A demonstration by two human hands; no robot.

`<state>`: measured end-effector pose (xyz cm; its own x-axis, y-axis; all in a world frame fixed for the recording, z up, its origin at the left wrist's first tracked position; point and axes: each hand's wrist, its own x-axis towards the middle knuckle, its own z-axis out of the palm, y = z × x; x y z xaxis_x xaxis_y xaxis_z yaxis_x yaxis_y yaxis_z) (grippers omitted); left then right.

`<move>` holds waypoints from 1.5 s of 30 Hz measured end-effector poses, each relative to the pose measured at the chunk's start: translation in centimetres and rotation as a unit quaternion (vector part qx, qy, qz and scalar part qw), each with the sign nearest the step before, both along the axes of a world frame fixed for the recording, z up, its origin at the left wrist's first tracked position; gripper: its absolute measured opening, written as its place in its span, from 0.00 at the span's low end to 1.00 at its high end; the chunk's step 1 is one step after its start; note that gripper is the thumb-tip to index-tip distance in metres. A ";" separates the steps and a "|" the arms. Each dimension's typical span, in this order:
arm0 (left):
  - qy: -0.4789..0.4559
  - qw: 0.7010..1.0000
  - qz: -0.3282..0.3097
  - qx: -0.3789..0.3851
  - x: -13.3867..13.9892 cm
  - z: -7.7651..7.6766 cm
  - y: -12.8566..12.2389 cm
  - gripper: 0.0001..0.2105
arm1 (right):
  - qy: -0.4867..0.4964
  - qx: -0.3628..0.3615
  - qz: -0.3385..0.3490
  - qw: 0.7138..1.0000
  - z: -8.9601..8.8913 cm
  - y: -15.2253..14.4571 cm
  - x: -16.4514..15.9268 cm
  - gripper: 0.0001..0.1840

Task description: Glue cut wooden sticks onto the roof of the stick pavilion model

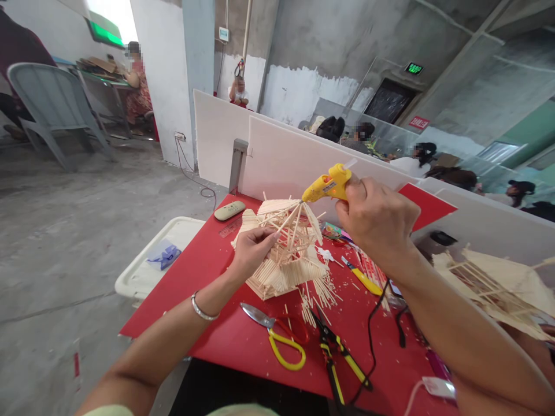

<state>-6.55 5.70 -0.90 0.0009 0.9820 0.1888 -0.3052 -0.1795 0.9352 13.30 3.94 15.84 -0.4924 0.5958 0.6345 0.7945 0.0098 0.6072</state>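
A yellow hot glue gun is gripped in my right hand, its nozzle at the peak of a wooden stick model. A clear glue stick pokes out of the gun's back end. My left hand, with a silver bangle at the wrist, pinches a thin wooden stick that slants up to that peak. The model has a flat slatted lower roof and an open frame of sticks above it. Its far side is hidden. Loose sticks are scattered at its near right.
On the red table lie scissors, black-and-yellow pliers, a yellow utility knife and an eyeglass case. A black cord runs down the right. Another stick model stands at right. White boards line the back.
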 end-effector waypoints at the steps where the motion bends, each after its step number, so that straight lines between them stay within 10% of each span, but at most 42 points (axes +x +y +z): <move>1: -0.002 1.000 -0.001 -0.001 0.0 0.0 0.0 0.16 | 0.001 -0.001 -0.002 1.000 0.0 0.0 0.0 0.19; 45: -0.096 0.986 -0.087 -0.101 -1.1 0.1 -0.1 0.17 | 0.030 -0.002 0.002 1.000 -0.4 -0.2 -0.3 0.22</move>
